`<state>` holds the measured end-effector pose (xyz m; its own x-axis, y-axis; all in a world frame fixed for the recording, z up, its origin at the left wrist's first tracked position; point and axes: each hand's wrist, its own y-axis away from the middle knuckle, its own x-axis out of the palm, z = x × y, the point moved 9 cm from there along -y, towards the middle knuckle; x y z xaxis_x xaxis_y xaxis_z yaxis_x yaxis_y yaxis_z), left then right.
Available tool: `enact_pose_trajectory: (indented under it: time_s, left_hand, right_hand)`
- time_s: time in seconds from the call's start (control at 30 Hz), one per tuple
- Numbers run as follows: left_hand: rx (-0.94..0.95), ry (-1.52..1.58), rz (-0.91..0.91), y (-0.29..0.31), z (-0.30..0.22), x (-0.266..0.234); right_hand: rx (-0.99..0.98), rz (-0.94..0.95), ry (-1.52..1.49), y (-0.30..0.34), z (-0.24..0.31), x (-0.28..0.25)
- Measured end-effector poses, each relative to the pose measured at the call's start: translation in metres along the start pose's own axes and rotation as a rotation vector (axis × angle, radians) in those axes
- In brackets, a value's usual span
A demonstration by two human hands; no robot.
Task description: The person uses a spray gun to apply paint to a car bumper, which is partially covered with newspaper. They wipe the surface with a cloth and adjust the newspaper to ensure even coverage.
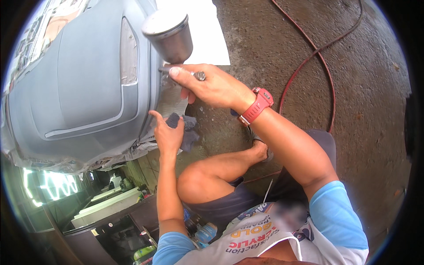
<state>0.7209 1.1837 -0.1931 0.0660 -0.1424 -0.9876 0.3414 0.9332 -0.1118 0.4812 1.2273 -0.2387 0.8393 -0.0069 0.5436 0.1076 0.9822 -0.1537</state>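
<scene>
My right hand (211,85) is wrapped around a spray gun with a metal cup (169,34) on top, held close to the lower edge of a grey primed car panel (79,84). A red wristwatch (257,106) sits on that wrist. My left hand (167,132) holds a dark grey rag (189,129) against the panel's bottom edge, just below the spray gun. I am crouched, with one bare knee (196,179) raised beneath my arms.
Masking paper (203,31) covers the part next to the panel. A red hose (324,66) snakes across the rough concrete floor (366,115) on the right. Dark bins and containers (106,229) stand at lower left, with bottles near my hip.
</scene>
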Motion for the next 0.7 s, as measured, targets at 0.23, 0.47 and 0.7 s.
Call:
enact_pose_trajectory:
  time_s: [0.23, 0.47, 0.7]
  left_hand:
    - [0.096, -0.047, 0.055, -0.03, -0.045, -0.015]
    - [0.13, -0.097, 0.096, -0.087, -0.091, -0.006]
    - [0.137, -0.107, 0.087, -0.145, -0.146, -0.006]
  right_hand:
    - [0.058, -0.125, 0.076, 0.007, 0.028, -0.036]
    - [0.011, -0.19, 0.086, 0.008, 0.039, -0.063]
    - [-0.085, -0.269, 0.079, 0.011, 0.054, -0.071]
